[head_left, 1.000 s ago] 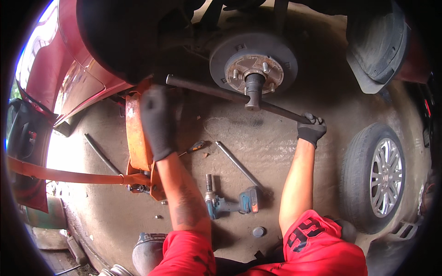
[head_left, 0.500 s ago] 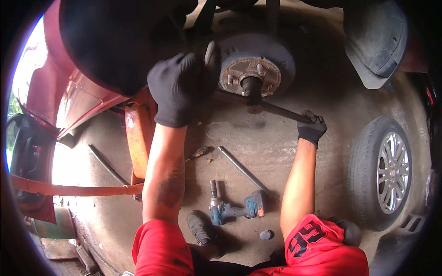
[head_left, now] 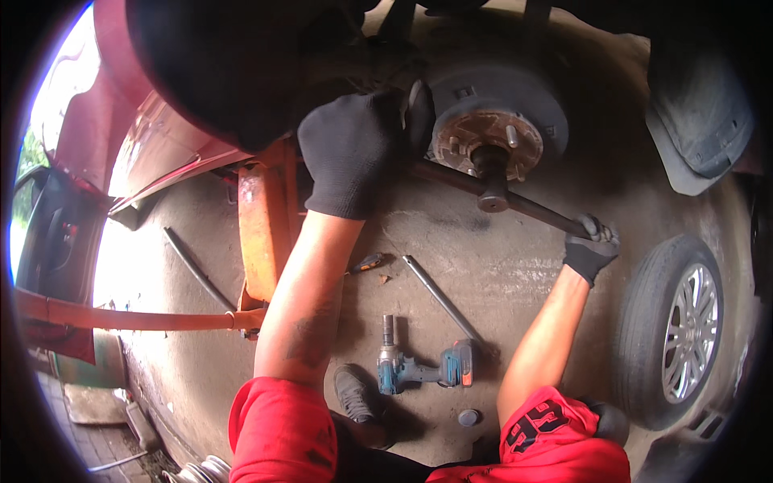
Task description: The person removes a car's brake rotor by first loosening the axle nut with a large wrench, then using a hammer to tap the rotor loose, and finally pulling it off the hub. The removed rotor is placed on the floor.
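A long dark T-bar socket wrench [head_left: 538, 211] lies across the front of a rusty wheel hub [head_left: 522, 138], its socket pointing into the hub's centre. My left hand [head_left: 348, 157], in a black knit glove, is closed at the bar's left end with the thumb up; the glove hides most of that end. At the right end, the fingers of my gloved right hand [head_left: 593, 248] wrap round the bar. Wheel studs stick out of the hub, and a grey brake disc or drum [head_left: 541, 103] sits behind it.
An orange jack [head_left: 262, 229] stands left, its handle [head_left: 129, 318] reaching outward. On the floor lie a blue cordless impact wrench [head_left: 419, 370], a metal bar [head_left: 441, 298], a screwdriver [head_left: 367, 262] and a round cap [head_left: 469, 417]. A wheel [head_left: 672, 330] stands right; the red car body [head_left: 173, 145] is upper left.
The whole view has shifted, so hub, hands and wrench appear farther right and lower. The bar slopes slightly more down to the right. Both hands keep their places on it.
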### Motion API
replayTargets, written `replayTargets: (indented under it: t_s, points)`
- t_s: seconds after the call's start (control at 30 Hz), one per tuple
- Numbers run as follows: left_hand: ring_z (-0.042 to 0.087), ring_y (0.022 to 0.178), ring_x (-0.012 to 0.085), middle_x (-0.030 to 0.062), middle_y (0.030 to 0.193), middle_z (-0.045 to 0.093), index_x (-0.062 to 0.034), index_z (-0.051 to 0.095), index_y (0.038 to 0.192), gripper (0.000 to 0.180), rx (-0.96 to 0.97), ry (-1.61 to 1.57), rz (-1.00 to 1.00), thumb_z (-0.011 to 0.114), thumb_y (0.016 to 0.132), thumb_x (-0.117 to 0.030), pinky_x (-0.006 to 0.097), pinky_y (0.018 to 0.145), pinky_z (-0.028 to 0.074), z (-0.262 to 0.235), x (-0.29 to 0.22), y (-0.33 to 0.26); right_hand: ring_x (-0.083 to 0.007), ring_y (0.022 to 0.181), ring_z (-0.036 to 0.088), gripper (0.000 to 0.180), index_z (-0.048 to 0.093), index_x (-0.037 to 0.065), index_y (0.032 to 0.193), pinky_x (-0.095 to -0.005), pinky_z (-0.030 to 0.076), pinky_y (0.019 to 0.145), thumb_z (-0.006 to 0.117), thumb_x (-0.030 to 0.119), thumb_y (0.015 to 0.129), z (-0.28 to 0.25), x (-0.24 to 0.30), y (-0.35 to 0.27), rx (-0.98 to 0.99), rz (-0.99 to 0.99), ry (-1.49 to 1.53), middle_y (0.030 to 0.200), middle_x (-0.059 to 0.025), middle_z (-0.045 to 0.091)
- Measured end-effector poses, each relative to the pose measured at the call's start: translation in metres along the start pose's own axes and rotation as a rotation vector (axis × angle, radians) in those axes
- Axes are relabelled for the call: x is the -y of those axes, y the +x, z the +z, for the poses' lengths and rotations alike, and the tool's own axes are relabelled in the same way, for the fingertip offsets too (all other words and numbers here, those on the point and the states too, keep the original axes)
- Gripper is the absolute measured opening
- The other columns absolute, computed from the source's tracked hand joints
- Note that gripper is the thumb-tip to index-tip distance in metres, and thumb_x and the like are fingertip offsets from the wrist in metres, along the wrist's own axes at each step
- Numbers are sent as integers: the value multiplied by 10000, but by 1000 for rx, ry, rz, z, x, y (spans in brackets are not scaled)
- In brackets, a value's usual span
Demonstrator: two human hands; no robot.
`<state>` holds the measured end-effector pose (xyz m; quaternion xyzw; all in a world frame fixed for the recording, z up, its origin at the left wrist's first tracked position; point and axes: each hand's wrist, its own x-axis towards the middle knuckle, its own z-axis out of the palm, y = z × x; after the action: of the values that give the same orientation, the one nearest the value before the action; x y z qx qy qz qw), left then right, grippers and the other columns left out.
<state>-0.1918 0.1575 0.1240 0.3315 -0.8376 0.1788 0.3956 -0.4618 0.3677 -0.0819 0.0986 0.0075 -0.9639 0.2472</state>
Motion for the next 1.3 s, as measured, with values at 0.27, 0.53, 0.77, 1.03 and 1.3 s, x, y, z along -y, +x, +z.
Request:
replayTargets:
  t_s: [0.27,0.53,0.77,1.03,1.3]
  points:
    - [667,713,403,206,689,661,-57,723,801,527,630,-68,-384,510,874,-533,461,671,523,30,31,-52,-112,460,227,437,214,195,588,-261,241,425,553,200,864,129,-14,-29,95,-251,-386,556,20,215]
    - [667,680,262,156,845,678,-62,564,1257,450,975,-978,-351,634,823,-158,391,638,521,125,7,-152,-110,419,237,439,393,141,550,-262,252,438,529,226,959,262,-92,-68,659,-147,-840,514,19,223]
    - [620,995,215,125,1102,649,-31,556,1264,388,860,-1756,-695,511,973,-283,362,831,513,171,-126,-192,-177,479,584,184,671,54,712,-322,493,472,639,172,850,299,-206,-132,943,-556,-1593,627,-75,624]
    - [612,1047,231,138,1121,650,-28,592,1237,446,1022,-2574,-1087,503,977,-380,362,894,486,158,-244,-134,-257,771,704,214,747,94,947,-462,532,617,572,182,861,96,-383,-180,1520,-447,-2409,808,-99,718]
    - [604,1099,247,150,1141,652,-25,629,1209,523,966,-1478,-132,495,981,-476,362,957,459,125,-144,-116,-272,765,695,143,713,113,802,-405,525,634,590,177,838,57,-380,-183,1667,-555,-2291,797,-100,707]
